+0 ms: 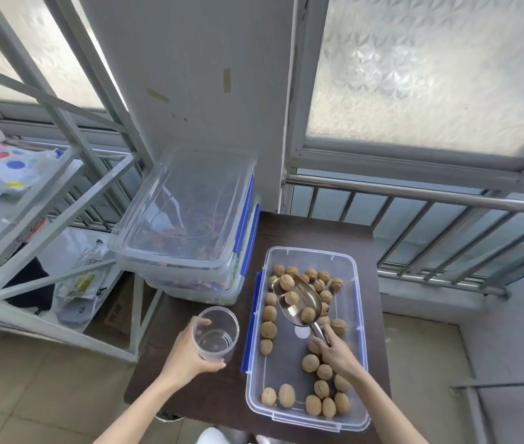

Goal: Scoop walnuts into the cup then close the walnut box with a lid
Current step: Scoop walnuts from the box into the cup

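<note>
A clear plastic walnut box (358, 318) with blue clips lies open on the dark table, with several walnuts (286, 395) scattered inside. My right hand (336, 352) grips the handle of a metal scoop (299, 302) inside the box; three walnuts rest in the scoop's bowl. My left hand (187, 350) is wrapped around an empty clear cup (215, 333) that stands just left of the box. A clear lid (187, 203) with a blue clip lies tilted on top of the stacked boxes behind the cup.
Two stacked clear boxes (190, 280) with dark contents stand at the table's back left. The dark table (311, 232) is small; a white metal rack (46, 200) with bags stands to the left, and a railing (430, 193) and windows rise behind.
</note>
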The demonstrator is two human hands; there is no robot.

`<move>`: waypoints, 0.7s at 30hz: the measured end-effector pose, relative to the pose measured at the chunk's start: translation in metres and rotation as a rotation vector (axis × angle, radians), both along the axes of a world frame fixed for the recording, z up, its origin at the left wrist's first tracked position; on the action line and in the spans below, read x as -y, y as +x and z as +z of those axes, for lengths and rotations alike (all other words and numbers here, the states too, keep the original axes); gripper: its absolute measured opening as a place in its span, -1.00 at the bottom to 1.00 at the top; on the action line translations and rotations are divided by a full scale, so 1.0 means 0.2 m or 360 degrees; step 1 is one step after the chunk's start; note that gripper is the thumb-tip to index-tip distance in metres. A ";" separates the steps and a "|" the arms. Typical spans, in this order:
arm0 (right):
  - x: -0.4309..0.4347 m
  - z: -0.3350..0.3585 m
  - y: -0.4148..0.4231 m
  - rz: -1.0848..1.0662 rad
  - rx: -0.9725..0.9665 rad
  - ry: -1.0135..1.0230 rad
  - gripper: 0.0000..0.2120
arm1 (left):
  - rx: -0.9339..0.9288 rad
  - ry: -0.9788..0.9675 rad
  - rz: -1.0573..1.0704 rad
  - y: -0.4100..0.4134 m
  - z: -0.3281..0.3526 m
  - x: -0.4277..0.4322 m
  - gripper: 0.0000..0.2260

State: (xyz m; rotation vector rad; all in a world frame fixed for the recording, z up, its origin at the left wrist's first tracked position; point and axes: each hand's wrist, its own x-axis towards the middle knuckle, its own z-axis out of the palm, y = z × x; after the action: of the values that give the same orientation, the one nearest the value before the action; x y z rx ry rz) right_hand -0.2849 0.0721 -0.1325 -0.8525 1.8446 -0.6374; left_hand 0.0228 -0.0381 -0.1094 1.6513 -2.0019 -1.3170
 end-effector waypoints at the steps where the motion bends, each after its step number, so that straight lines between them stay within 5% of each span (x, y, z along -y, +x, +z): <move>1: -0.01 0.03 -0.02 0.0020 -0.0002 -0.0009 -0.75 | 0.0019 -0.0011 -0.0034 -0.02 0.01 0.01 -0.29; 5: -0.03 0.18 -0.12 0.0285 -0.0138 -0.0081 -0.95 | 0.0086 -0.0071 -0.0174 -0.14 0.09 0.07 -0.29; 14: -0.05 0.64 -0.25 0.0857 -0.0325 0.0041 -0.86 | 0.0340 -0.0105 -0.0315 -0.26 0.12 0.15 -0.22; 18: 0.01 0.84 -0.20 0.1174 -0.0653 0.0139 -0.74 | 0.0393 -0.0190 -0.0379 -0.29 0.13 0.13 -0.16; 21: 0.08 0.95 -0.13 0.1295 -0.0936 0.0199 -0.93 | 0.0467 -0.0268 -0.0397 -0.30 0.13 0.12 -0.24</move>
State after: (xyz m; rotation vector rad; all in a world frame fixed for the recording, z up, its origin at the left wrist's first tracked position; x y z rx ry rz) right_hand -0.3102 0.0557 0.0582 -1.6872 1.7711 0.2715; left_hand -0.0372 -0.0613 -0.0842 1.6360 -2.4819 -0.9858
